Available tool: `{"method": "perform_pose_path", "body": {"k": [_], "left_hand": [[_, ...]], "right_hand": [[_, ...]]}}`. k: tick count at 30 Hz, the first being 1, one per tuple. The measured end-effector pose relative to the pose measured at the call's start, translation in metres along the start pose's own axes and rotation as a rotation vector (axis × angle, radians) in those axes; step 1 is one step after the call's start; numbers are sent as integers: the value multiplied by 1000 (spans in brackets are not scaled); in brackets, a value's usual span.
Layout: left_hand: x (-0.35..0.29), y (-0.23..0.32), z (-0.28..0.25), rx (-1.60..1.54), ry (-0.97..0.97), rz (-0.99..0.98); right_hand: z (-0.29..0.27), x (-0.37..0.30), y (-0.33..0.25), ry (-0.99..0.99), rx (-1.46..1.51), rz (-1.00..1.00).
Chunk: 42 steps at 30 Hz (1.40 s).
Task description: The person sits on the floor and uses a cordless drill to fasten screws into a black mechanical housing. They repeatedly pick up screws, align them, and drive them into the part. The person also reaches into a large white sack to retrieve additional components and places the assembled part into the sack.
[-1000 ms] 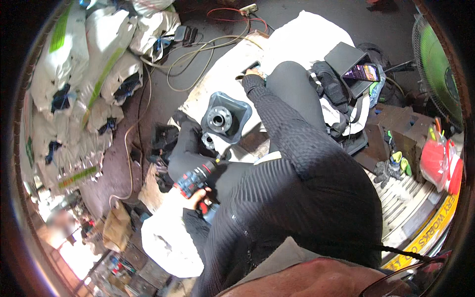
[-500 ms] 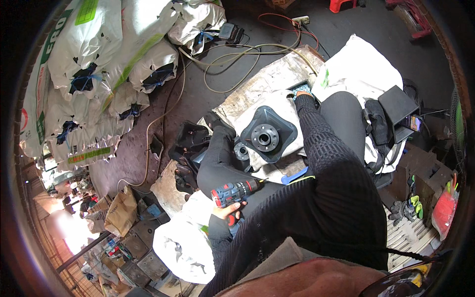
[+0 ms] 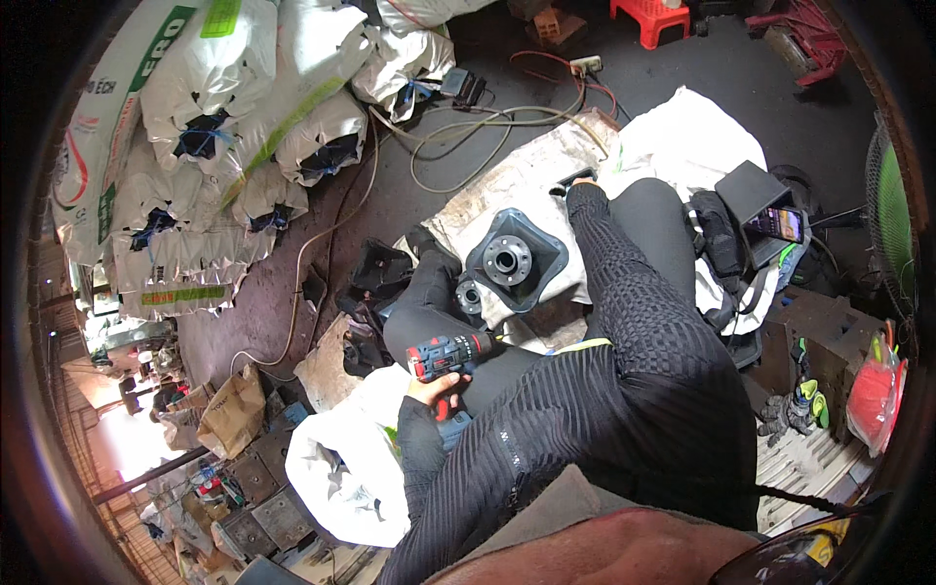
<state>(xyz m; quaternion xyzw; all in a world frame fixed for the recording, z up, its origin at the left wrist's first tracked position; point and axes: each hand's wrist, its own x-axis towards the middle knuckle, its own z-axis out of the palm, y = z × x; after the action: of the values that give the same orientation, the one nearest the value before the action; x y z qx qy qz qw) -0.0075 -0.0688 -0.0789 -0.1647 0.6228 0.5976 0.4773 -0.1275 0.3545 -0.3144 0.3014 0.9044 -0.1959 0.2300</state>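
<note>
My left hand (image 3: 432, 390) grips a red and dark grey cordless drill (image 3: 444, 358) by its handle, beside my left thigh. The drill's tip points right. Between my legs a black square-shaped part with curved sides (image 3: 539, 278) lies on white sacking, with a round flanged metal hub (image 3: 506, 260) at its middle. A smaller round flange (image 3: 469, 296) sits next to its left corner. My right arm reaches forward past this part. At its end my right hand (image 3: 583, 181) is at a small dark tray (image 3: 564, 185); its fingers are mostly hidden.
Stuffed white sacks (image 3: 210, 146) are piled at the left. A hose (image 3: 414, 161) loops over the floor ahead. A phone (image 3: 780, 223) leans by a black box (image 3: 746, 190) at the right, near a fan (image 3: 889, 195). A red stool (image 3: 653, 19) stands at the back.
My view has shifted slightly. The small blue pieces in the tray and the blue-handled thing near my right arm no longer show. My left hand keeps its hold on the drill.
</note>
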Motion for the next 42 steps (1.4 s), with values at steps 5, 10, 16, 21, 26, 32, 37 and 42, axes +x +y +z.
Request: {"method": "perform_pose_path", "body": {"k": [5, 10, 16, 21, 26, 32, 37, 42], "left_hand": [[-13, -10, 10, 44, 100, 83], [-11, 2, 40, 226, 211, 130], [-56, 21, 60, 343, 320, 364], [-38, 70, 107, 1117, 292, 1222], [-30, 73, 122, 1154, 240, 1150], [-29, 72, 124, 1140, 199, 953], [-17, 68, 129, 1524, 383, 1224], [-10, 54, 120, 1351, 266, 1118]], "right_hand": [[-2, 3, -10, 189, 137, 32], [7, 61, 38, 69, 1160, -51], [-67, -152, -8, -630, 1921, -180], [-53, -213, -15, -853, 2161, -162], [-56, -231, -20, -819, 2095, -134], [-57, -237, -22, -822, 2149, -54], [-48, -237, -21, -839, 2035, 10], [-43, -235, -17, -843, 1979, 36]]}}
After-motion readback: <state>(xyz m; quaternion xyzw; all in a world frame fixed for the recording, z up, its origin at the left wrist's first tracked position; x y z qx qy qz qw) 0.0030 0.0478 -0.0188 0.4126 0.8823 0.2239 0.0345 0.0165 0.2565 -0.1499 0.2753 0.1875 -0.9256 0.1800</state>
